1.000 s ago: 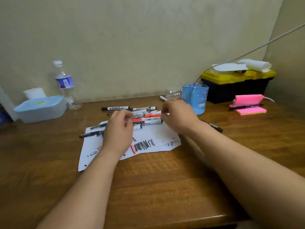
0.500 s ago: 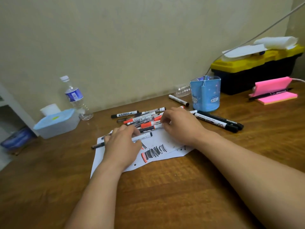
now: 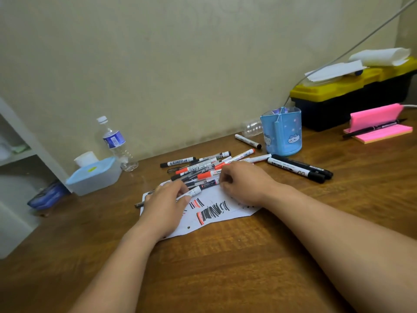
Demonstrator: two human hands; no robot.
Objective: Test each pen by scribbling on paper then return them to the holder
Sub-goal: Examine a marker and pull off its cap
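Observation:
A white paper [image 3: 235,213] with black and red scribbles lies on the wooden table [image 3: 225,267]. Behind it sits a pile of several pens [image 3: 198,168], black and red capped. My left hand [image 3: 167,206] rests on the paper's left part and pinches the white end of a pen [image 3: 204,187]. My right hand [image 3: 243,184] has curled fingers at that pen's other end. The blue pen holder [image 3: 282,132] stands upright at the right behind the pile. Two black markers [image 3: 300,169] lie in front of it, and one white marker [image 3: 248,141] to its left.
A water bottle [image 3: 115,143] and a blue-lidded box [image 3: 94,177] stand at the back left. A yellow and black toolbox [image 3: 352,96] and pink sticky notes [image 3: 379,129] with a pen on them sit at the back right. White shelves [image 3: 22,154] flank the left edge.
Both hands came down from above the pile to the paper's top edge and now meet on one pen. The view swung left, and the black markers came into sight.

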